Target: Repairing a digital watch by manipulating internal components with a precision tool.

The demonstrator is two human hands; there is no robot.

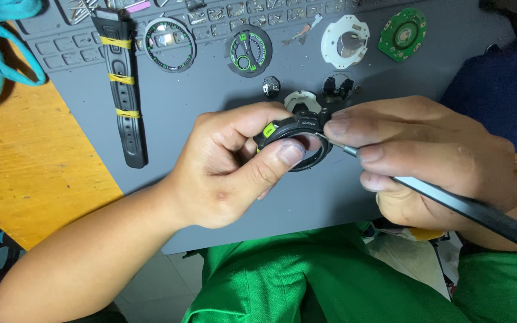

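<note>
Fingers of the left hand (pixel 222 167) grip 1 black watch case (pixel 294 140); right hand (pixel 426 155) fingers pinch 1 screwdriver (pixel 450 203).

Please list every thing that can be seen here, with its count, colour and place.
watch case: 1, black with green button, held above mat centre
screwdriver: 1, dark grey, tip at case
mat: 1, grey, on table
table: 1, orange wood, left
watch straps: 1 bundle, black, yellow bands, mat left
dial rings: 2, black and green, mat top
white holder: 1, mat top
circuit board: 1, green, top right
left hand: grips case
right hand: holds screwdriver
</note>
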